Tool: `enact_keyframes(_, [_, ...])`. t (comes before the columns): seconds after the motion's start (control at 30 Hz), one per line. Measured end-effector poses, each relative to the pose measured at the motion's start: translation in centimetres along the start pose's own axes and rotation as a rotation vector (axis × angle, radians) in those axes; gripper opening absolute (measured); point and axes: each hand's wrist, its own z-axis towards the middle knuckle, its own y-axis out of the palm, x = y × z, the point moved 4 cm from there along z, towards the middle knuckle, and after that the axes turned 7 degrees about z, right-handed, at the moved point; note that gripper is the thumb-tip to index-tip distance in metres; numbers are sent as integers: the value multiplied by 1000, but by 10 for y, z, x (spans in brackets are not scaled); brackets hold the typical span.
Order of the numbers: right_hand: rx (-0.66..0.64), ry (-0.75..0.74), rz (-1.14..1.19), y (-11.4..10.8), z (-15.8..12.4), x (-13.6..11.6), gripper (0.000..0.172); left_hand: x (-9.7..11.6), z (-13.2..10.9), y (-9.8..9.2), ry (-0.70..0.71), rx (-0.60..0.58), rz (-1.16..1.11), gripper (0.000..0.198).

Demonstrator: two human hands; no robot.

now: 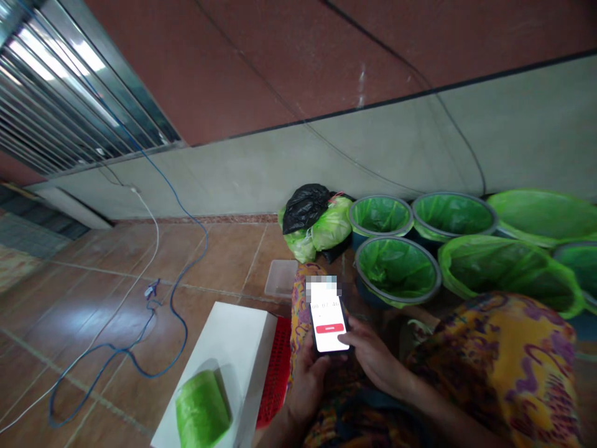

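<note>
A phone (pixel 329 317) with a lit white screen, a timer readout and a red button is held upright over my lap. My left hand (pixel 308 371) is closed around its lower left side. My right hand (pixel 373 354) grips the lower right side, its thumb lying over the bottom right of the screen. Both hands rest between my knees, which are covered by patterned yellow and purple cloth (pixel 508 348). Left of my left hand, a green plastic roll (pixel 203 410) lies on a white box (pixel 233 336).
Several bins with green liners (pixel 397 267) stand along the wall at right. Beside them sit black and green bags (pixel 305 208). A clear plastic lid or tray (pixel 280 278) and a red basket (pixel 275 367) are nearby. Blue hose (pixel 180 298) and white cable (pixel 135 280) cross the tiles.
</note>
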Motion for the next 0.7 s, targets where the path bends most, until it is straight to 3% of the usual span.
enact_keyframes(0.17, [1,-10,-4,0,0,0,38,7,-1,4,-3,34,22,61])
enact_keyframes(0.7, [-2,-2,14,-4,3,5,39,0,0,1,-26,27,-14,64])
